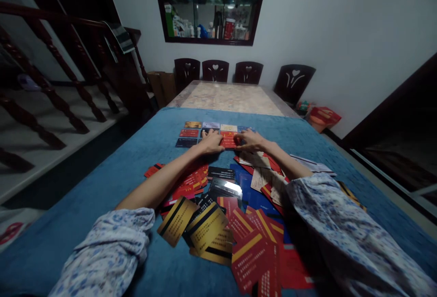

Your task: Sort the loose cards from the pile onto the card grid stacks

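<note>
Flat cards lie in neat rows on the blue cloth (143, 151), and both my hands reach over them. My left hand (212, 142) rests on the row with fingers spread, over a dark card (205, 131), its thumb by the lower left corner of a red card (229, 140). From the other side, my right hand (251, 140) touches that red card's right edge, thumb and fingers apart. Whatever lies beneath my palms is hidden. Nearer to me is a loose heap: gold cards (208, 227), dark red cards (251, 256), black cards (221, 173) and cream-faced cards (261, 178).
Bright red cards (187, 181) spread under my left forearm, and pale cards (312, 165) lie beyond my right forearm. Past the cloth the bare tabletop (232, 96) continues toward dark chairs (215, 70). A wooden railing (51, 92) runs along the left.
</note>
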Motion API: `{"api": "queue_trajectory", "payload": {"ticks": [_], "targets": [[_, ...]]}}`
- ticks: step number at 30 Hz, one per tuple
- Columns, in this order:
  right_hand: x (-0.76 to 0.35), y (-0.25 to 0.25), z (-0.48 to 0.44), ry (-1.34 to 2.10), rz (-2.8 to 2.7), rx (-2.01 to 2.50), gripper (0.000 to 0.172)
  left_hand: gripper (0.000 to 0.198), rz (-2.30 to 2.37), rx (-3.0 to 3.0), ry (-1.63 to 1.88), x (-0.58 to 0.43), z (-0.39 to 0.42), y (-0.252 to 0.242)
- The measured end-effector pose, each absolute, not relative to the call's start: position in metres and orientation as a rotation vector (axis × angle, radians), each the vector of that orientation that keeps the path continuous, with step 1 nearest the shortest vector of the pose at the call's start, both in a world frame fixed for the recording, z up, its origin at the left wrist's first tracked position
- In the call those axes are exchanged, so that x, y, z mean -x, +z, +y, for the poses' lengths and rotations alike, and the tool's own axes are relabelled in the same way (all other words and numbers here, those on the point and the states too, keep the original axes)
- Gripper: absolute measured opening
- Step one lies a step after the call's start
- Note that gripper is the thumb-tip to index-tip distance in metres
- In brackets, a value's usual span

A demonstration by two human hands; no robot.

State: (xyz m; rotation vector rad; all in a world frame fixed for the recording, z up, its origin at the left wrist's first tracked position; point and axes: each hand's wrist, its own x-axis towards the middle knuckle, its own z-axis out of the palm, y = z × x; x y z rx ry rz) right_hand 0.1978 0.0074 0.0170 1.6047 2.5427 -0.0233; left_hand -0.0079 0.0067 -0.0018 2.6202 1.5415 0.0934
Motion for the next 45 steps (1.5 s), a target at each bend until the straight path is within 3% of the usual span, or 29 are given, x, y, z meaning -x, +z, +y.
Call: {"api": "queue_trajectory", "payload": {"ticks": [12, 22, 33, 40, 45], "targets": [[-0.199, 0.014, 0.014, -0.088, 2.513, -1.555, 0.044, 0.039, 1.494, -2.61, 0.048, 0.005, 0.014, -0.003], [-0.198, 0.009, 0.029, -0.205, 2.548, -1.483, 0.031, 0.037, 1.483, -2.634, 0.042, 0.006, 0.013, -0.003], [-0.195, 0.015, 0.018, -0.116, 2.487, -1.567, 0.036, 0.045, 1.428, -2.699, 0.283, 0.047, -0.005, -0.001], [-0.19, 0.02, 0.013, 0.039, 2.525, -1.608, 0.055, 0.038, 1.503, -2.661, 0.374, 0.098, -0.024, -0.001], [-0.174, 0.03, 0.003, 0.079, 2.667, -1.605, 0.043, 0.032, 1.569, -2.62, 0.453, 0.128, -0.038, 0.0]]}}
